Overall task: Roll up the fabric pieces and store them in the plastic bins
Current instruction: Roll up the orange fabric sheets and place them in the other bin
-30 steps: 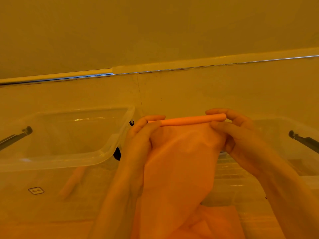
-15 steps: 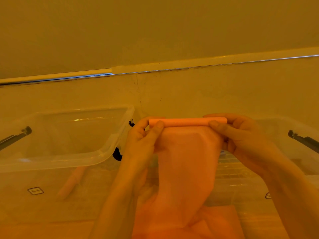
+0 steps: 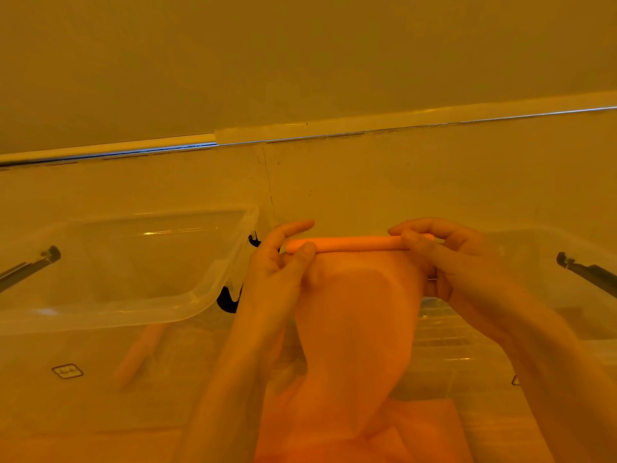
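An orange fabric piece (image 3: 354, 329) hangs in front of me, its top edge wound into a thin horizontal roll (image 3: 350, 244). My left hand (image 3: 277, 272) pinches the roll's left end between thumb and fingers. My right hand (image 3: 444, 259) pinches the right end the same way. The loose fabric drops down to more orange fabric (image 3: 417, 432) lying below. A clear plastic bin (image 3: 207, 292) sits at the left, with a rolled orange piece (image 3: 140, 352) seen through its wall. A second clear bin (image 3: 534, 238) sits at the right, behind my right hand.
Both bins carry black latch handles: one at the far left (image 3: 30, 265), one at the far right (image 3: 587, 272), and a black clip (image 3: 228, 299) between the bins. A wall with a pale ledge (image 3: 334, 128) runs behind the bins.
The roll has levelled out and moved slightly down. My fingers have shifted around it, and the hanging fabric has narrowed and drawn up.
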The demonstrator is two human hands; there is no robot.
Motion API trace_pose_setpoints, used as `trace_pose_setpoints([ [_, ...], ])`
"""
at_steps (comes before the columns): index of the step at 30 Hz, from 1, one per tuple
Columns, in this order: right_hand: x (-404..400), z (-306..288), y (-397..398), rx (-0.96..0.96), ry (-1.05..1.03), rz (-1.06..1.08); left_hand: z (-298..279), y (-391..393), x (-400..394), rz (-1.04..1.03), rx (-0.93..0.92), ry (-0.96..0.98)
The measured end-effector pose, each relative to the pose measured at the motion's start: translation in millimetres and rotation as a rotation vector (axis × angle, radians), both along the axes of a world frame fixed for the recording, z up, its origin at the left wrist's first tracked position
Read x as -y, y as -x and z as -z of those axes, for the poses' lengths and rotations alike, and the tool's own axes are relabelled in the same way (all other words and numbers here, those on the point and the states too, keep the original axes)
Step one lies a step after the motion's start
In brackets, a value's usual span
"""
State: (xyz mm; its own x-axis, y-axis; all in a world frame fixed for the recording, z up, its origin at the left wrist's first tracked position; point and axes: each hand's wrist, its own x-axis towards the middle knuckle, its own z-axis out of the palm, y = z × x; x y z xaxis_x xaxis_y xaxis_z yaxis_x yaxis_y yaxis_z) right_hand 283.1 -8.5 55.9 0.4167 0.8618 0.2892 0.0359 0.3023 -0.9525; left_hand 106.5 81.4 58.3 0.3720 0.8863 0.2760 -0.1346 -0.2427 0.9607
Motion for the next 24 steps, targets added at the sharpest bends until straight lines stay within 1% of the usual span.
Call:
trace_pose_setpoints([
  [5, 1.6, 0.7, -2.6, 0.034, -0.007, 0.011, 2.6, -1.3, -0.8, 0.002, -0.040, 0.028],
  [10, 1.7, 0.9, -4.3, 0.048, 0.018, 0.011, -2.2, 0.7, 1.8, -0.004, 0.001, 0.081],
  [15, 1.7, 1.6, -4.3, 0.029, 0.026, -0.017, -2.1, -0.4, 4.0, -0.042, 0.037, 0.071],
  [18, 1.9, 1.1, -3.5, 0.019, 0.072, -0.059, 0.9, -0.4, -0.9, -0.073, 0.019, 0.047],
  [22, 0.4, 1.4, -3.9, -0.048, 0.096, -0.042, 1.4, 0.0, -2.6, -0.086, -0.010, 0.056],
  [24, -0.1, 1.7, -5.2, -0.048, 0.100, -0.016, 0.5, -0.1, 0.2, -0.071, 0.006, 0.073],
])
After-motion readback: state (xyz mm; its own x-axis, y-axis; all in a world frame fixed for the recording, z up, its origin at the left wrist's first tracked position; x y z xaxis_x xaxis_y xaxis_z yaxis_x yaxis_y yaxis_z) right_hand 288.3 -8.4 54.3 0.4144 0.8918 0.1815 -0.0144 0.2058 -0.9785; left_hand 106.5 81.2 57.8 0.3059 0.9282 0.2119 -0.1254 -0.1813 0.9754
